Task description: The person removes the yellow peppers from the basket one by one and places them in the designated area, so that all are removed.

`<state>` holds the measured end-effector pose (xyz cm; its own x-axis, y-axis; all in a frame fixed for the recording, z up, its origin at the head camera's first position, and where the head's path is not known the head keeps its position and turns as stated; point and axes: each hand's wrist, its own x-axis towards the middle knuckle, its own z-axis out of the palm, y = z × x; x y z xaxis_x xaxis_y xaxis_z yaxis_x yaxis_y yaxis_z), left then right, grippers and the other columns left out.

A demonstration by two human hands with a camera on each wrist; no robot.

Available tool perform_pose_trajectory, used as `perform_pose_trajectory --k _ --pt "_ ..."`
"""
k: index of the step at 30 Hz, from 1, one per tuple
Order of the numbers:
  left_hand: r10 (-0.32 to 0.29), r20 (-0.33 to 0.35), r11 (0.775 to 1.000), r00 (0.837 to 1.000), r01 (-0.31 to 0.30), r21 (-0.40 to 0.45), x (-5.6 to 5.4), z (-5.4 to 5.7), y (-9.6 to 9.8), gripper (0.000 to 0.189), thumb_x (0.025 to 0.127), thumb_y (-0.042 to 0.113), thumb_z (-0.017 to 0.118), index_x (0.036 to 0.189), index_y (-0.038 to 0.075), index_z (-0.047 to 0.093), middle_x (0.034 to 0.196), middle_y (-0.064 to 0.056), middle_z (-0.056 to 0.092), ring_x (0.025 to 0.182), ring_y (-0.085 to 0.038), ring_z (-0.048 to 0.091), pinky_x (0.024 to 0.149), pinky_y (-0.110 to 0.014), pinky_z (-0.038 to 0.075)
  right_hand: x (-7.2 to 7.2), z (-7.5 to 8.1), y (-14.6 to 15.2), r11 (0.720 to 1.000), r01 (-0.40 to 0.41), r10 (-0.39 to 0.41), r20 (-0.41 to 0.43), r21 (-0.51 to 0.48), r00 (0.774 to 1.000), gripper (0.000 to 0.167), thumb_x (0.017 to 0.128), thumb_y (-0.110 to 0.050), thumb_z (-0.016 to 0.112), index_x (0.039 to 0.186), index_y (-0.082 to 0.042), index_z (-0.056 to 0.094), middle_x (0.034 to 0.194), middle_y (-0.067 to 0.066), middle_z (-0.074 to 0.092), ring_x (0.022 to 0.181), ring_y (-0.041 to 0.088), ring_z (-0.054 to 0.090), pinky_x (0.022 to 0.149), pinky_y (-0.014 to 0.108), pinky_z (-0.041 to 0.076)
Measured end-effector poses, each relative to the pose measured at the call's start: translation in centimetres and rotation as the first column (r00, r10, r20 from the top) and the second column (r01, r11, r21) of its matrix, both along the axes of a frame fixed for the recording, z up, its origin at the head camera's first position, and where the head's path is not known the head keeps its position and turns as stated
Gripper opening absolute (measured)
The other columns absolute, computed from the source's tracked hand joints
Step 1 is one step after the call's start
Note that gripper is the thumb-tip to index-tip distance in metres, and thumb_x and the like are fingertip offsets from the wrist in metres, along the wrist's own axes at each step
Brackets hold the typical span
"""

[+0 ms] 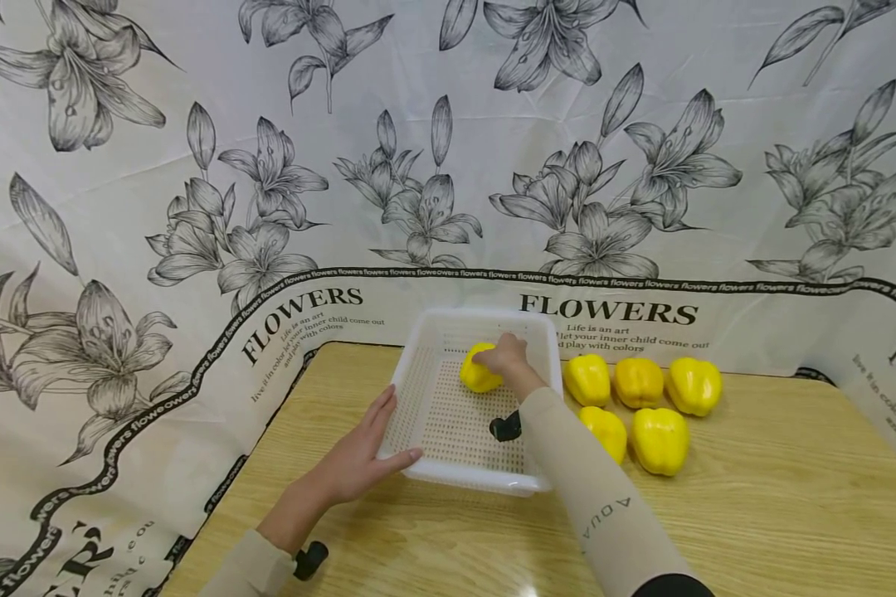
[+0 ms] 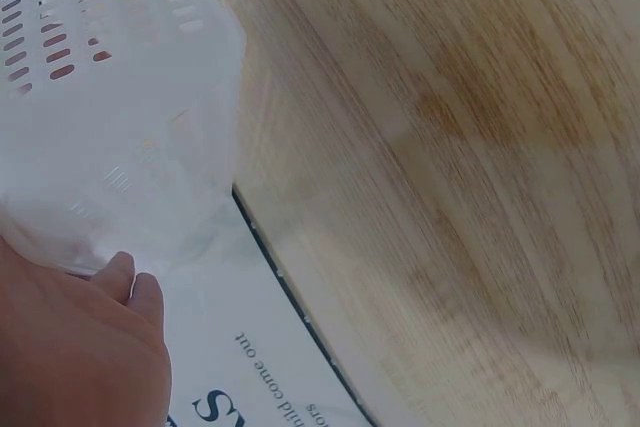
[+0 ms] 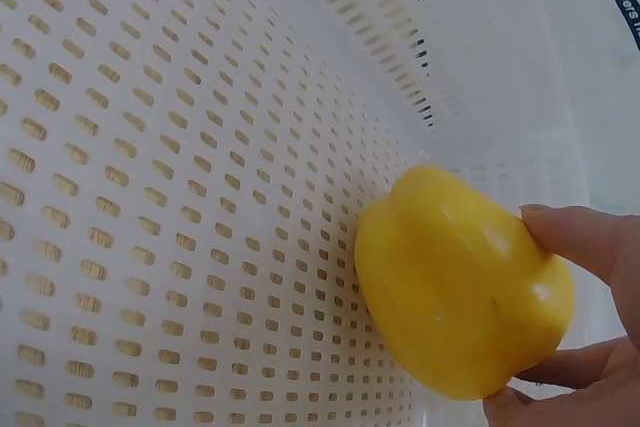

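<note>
A white perforated plastic basket [image 1: 463, 479] stands on the wooden table. Inside it, toward the back, my right hand [image 1: 506, 358] holds a yellow bell pepper [image 1: 479, 371] between thumb and fingers. In the right wrist view the bell pepper [image 3: 460, 282] is at or just over the basket floor; whether it touches cannot be told. My left hand [image 1: 358, 456] rests at the basket's left front corner, thumb along the front rim and fingers along the left side. The left wrist view shows its fingers [image 2: 118, 277] against the basket wall [image 2: 110, 162].
Several yellow bell peppers [image 1: 660, 441] sit on the table [image 1: 776, 489] just right of the basket. A white cloth [image 1: 433, 166] printed with flowers hangs behind and to the left of the table. Small black devices are strapped at both wrists.
</note>
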<state>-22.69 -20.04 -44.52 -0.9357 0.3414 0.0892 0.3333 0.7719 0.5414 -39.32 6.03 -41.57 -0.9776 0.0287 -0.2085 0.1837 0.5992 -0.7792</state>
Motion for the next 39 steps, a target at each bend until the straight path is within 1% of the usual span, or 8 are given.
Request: perform_pose_trajectory --k 6,12,15,18,23,28,31,39 --pt "0.000 -0.004 1.000 1.000 0.000 0.000 0.0 -0.1 0.1 0.105 0.093 0.075 0.051 0.166 0.013 0.006 0.173 0.001 -0.002 0.154 -0.031 0.020 0.121 -0.054 0.028 -0.1 -0.1 0.2 1.000 -0.006 0.006 0.020 -0.007 1.000 0.073 0.095 -0.024 0.069 0.150 0.007 0.032 0.145 0.027 0.040 0.125 0.036 0.045 0.114 0.048 0.040" --pt "-0.002 0.005 1.000 1.000 0.002 0.002 -0.1 -0.1 0.1 0.106 0.093 0.075 0.051 0.166 0.014 0.005 0.172 0.004 -0.004 0.154 -0.031 0.020 0.121 -0.054 0.028 -0.1 -0.4 0.2 0.999 -0.023 0.024 0.048 -0.034 0.999 0.069 0.095 -0.021 0.070 0.149 0.006 0.035 0.143 0.025 0.046 0.128 0.037 0.047 0.114 0.048 0.040" --pt "-0.004 0.000 1.000 1.000 0.004 0.004 -0.2 -0.1 0.2 0.105 0.093 0.074 0.052 0.166 0.014 0.006 0.173 0.002 -0.003 0.154 -0.032 0.021 0.120 -0.054 0.029 -0.2 -0.5 0.2 0.998 -0.026 0.029 0.056 -0.048 0.998 0.069 0.096 -0.020 0.070 0.150 0.006 0.035 0.144 0.025 0.046 0.127 0.037 0.048 0.113 0.049 0.042" --pt "-0.007 -0.001 1.000 1.000 0.007 0.005 -0.2 0.0 0.2 0.105 0.093 0.074 0.052 0.166 0.013 0.006 0.173 0.001 -0.002 0.154 -0.032 0.022 0.120 -0.054 0.029 -0.2 -0.4 0.1 0.994 -0.028 0.035 0.065 -0.107 0.997 0.069 0.096 -0.018 0.071 0.150 0.006 0.036 0.144 0.024 0.046 0.126 0.036 0.049 0.110 0.048 0.047" --pt "-0.008 0.009 1.000 1.000 0.008 0.010 -0.1 0.0 0.2 0.106 0.093 0.074 0.052 0.166 0.013 0.006 0.173 0.001 -0.002 0.154 -0.033 0.022 0.120 -0.055 0.029 -0.1 -0.2 -0.3 0.971 -0.083 0.097 0.053 -0.226 0.994 0.065 0.095 -0.013 0.073 0.149 0.005 0.042 0.143 0.022 0.049 0.127 0.036 0.052 0.106 0.050 0.051" --pt "-0.008 0.008 1.000 1.000 0.008 0.017 -0.1 -0.1 0.1 0.106 0.093 0.074 0.053 0.166 0.013 0.007 0.173 0.002 -0.003 0.154 -0.033 0.022 0.120 -0.055 0.029 0.5 0.4 -0.2 0.937 -0.174 0.184 0.007 -0.304 0.983 0.063 0.095 -0.011 0.073 0.148 0.006 0.045 0.143 0.023 0.050 0.129 0.038 0.053 0.108 0.054 0.048" --pt "-0.007 0.005 1.000 1.000 0.007 0.014 -0.1 -0.1 0.1 0.105 0.093 0.074 0.053 0.166 0.013 0.007 0.172 0.004 -0.004 0.154 -0.032 0.021 0.121 -0.054 0.028 0.8 0.8 0.0 0.917 -0.209 0.220 -0.007 -0.340 0.975 0.061 0.095 -0.011 0.072 0.147 0.006 0.045 0.143 0.025 0.050 0.130 0.040 0.052 0.109 0.055 0.047" --pt "-0.002 0.005 1.000 1.000 0.002 0.010 0.1 0.2 0.1 0.104 0.094 0.072 0.053 0.166 0.012 0.007 0.172 0.002 -0.003 0.154 -0.033 0.021 0.121 -0.054 0.027 1.2 1.4 0.8 0.892 -0.236 0.247 -0.020 -0.386 0.969 0.058 0.093 -0.013 0.075 0.143 0.005 0.050 0.140 0.023 0.052 0.129 0.038 0.053 0.109 0.055 0.047"
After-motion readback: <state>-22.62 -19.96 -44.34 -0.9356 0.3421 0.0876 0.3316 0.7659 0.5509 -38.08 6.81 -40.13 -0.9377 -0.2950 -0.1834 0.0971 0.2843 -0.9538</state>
